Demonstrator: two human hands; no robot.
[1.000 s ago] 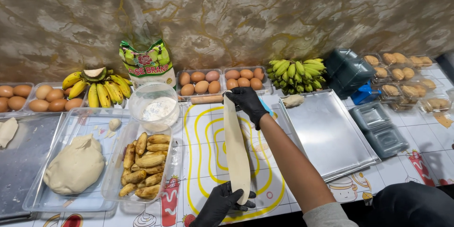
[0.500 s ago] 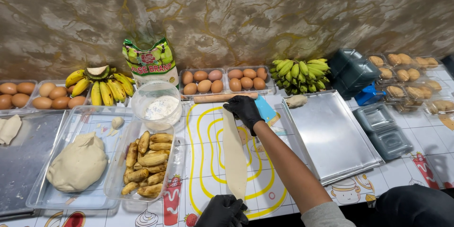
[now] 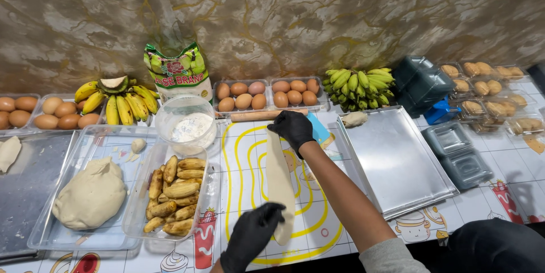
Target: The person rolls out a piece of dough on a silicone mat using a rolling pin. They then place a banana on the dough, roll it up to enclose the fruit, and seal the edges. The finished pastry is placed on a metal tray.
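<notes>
In the head view, a person in black gloves is stretching a long strip of pale dough point(image 3: 279, 185) over the middle of the bench point(image 3: 499, 176), above a mat with yellow looping lines point(image 3: 238, 153). The right hand point(image 3: 292, 128) is reaching forward and holding the far end of the strip, its fingers point(image 3: 284, 127) curled down around the dough. The left hand point(image 3: 252, 239) is sitting at the near edge, its fingers point(image 3: 269, 213) closed over the near end, so the strip is running straight between the two hands and appears to be lying along the mat.

Left of the mat, a clear tray of peeled banana pieces point(image 3: 173, 196) is standing just beside a larger clear tray point(image 3: 54, 239) holding a big lump of dough point(image 3: 91, 193). Behind these, a clear round tub of white flour point(image 3: 186, 125) is sitting in front of a green and white bag point(image 3: 177, 74). A wooden rolling pin point(image 3: 255, 115) is lying across the bench just beyond the right hand, in front of two clear egg cartons point(image 3: 267, 94). Bunches of yellow bananas point(image 3: 116, 102) and green bananas point(image 3: 357, 86) are resting against the wall, and more brown eggs point(image 3: 40, 113) are standing at the far left.

Right of the mat, an empty metal baking tray point(image 3: 397, 159) is lying with a small dough piece point(image 3: 355, 118) at its far corner. Beyond it, clear lidded boxes of pastries point(image 3: 488, 88) are stacked near the right edge
</notes>
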